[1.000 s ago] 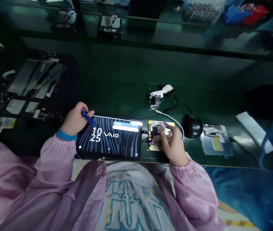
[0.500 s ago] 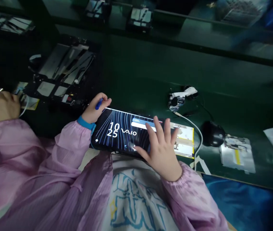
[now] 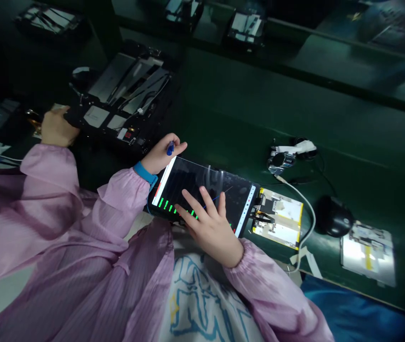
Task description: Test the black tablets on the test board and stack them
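Right hand (image 3: 214, 232): fingers spread over lit screen's (image 3: 188, 176) near half; cannot tell whether tips press. Left hand (image 3: 160, 154): fingers curled round blue pen (image 3: 170, 148), at screen's far left corner, perhaps steadying it. Screen lies flat by worktop's (image 3: 224, 123) near edge, likely for easy reach. Taped board (image 3: 283, 218) just right, apparently close because black leads (image 3: 265, 217) joining both are short.

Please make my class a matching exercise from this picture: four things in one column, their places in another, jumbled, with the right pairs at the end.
Things
1. Blue pen
2. Right hand
3. Curved white cable
4. Blue wristband

Places
A. Around the left wrist
B. Beside the yellow-edged board
C. In the left hand
D. Spread over the lit screen

Right pairs: 1-C, 2-D, 3-B, 4-A
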A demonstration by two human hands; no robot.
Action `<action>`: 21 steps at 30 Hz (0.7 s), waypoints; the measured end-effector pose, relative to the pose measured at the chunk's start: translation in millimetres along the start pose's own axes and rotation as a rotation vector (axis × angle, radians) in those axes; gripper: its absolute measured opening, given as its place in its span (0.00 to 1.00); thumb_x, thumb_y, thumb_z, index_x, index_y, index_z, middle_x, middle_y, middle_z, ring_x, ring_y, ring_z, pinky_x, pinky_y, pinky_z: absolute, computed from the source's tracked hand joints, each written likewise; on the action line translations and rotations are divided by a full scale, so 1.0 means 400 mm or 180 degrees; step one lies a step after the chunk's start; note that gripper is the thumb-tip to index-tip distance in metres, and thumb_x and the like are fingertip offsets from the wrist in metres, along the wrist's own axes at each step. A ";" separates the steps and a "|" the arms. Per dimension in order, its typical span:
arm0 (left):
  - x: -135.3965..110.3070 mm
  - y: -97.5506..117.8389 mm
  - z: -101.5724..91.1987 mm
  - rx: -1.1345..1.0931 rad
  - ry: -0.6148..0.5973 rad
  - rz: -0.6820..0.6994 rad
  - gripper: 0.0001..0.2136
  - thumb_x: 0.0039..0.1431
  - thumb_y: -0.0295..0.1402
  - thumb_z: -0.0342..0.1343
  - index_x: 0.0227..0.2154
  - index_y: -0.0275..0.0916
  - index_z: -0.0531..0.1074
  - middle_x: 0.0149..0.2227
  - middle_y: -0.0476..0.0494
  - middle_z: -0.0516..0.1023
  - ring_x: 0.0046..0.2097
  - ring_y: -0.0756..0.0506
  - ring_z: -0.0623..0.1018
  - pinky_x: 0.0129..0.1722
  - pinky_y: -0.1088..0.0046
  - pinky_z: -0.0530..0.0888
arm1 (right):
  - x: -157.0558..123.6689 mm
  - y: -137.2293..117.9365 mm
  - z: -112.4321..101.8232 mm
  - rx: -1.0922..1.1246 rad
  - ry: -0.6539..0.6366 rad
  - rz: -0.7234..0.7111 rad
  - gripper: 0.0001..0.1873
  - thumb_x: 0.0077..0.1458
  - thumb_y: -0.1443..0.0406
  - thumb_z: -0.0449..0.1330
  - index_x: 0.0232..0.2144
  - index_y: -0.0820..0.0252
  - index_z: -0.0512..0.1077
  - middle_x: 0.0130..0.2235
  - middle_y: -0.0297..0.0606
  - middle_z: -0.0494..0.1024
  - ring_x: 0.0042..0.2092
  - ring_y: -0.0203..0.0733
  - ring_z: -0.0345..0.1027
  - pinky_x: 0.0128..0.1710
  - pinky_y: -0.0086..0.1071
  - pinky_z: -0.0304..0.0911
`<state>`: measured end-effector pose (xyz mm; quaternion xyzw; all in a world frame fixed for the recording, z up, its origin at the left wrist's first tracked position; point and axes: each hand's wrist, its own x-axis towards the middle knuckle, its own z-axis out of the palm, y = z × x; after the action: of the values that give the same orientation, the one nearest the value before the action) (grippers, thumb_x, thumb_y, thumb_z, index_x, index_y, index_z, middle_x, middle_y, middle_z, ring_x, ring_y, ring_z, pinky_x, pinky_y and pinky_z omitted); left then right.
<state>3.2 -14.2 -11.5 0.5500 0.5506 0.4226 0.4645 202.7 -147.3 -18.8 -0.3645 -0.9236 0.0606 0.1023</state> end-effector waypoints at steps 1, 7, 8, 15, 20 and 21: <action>-0.001 0.001 0.000 -0.0017 0.0007 -0.0017 0.11 0.58 0.33 0.57 0.25 0.38 0.62 0.26 0.52 0.65 0.31 0.49 0.68 0.36 0.71 0.63 | 0.001 0.000 -0.005 0.0047 -0.0006 -0.0009 0.27 0.58 0.66 0.58 0.59 0.48 0.62 0.66 0.41 0.57 0.68 0.62 0.43 0.61 0.71 0.38; 0.002 -0.003 -0.006 -0.0280 0.0066 -0.0226 0.12 0.60 0.40 0.55 0.26 0.39 0.63 0.26 0.51 0.68 0.29 0.50 0.68 0.34 0.72 0.65 | 0.053 0.048 -0.086 0.0203 0.0150 0.0116 0.32 0.58 0.56 0.58 0.61 0.61 0.59 0.67 0.49 0.55 0.69 0.64 0.35 0.62 0.69 0.35; 0.003 -0.006 -0.008 -0.0369 0.0035 -0.0223 0.13 0.60 0.42 0.54 0.26 0.39 0.63 0.26 0.51 0.67 0.29 0.50 0.68 0.33 0.72 0.65 | 0.075 0.067 -0.099 0.0140 0.0206 0.0192 0.30 0.59 0.56 0.57 0.60 0.62 0.60 0.67 0.50 0.55 0.69 0.63 0.35 0.63 0.69 0.34; 0.007 -0.002 -0.013 -0.1263 -0.0135 -0.0452 0.23 0.56 0.57 0.51 0.26 0.41 0.55 0.23 0.52 0.64 0.26 0.50 0.70 0.28 0.73 0.68 | 0.285 0.169 -0.099 0.0226 0.0300 0.0391 0.13 0.61 0.61 0.55 0.43 0.62 0.74 0.60 0.49 0.65 0.67 0.64 0.44 0.62 0.70 0.36; 0.004 0.004 -0.005 -0.1371 0.0003 -0.0533 0.24 0.55 0.60 0.49 0.27 0.41 0.58 0.24 0.50 0.66 0.31 0.47 0.75 0.30 0.71 0.70 | 0.367 0.153 -0.079 0.0453 0.0320 0.0328 0.08 0.58 0.66 0.56 0.35 0.60 0.76 0.54 0.45 0.70 0.64 0.60 0.50 0.62 0.68 0.39; 0.004 0.002 -0.004 -0.1375 0.0030 -0.0496 0.24 0.55 0.60 0.49 0.28 0.41 0.58 0.24 0.50 0.66 0.32 0.46 0.75 0.31 0.71 0.70 | 0.374 0.148 -0.079 0.0493 0.0352 0.0347 0.08 0.58 0.67 0.57 0.33 0.60 0.76 0.52 0.44 0.71 0.63 0.60 0.51 0.62 0.66 0.40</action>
<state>1.9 -12.5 -10.4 0.3917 0.4903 0.4960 0.6001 142.4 -0.8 22.3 -0.4080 -0.8879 0.1170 0.1776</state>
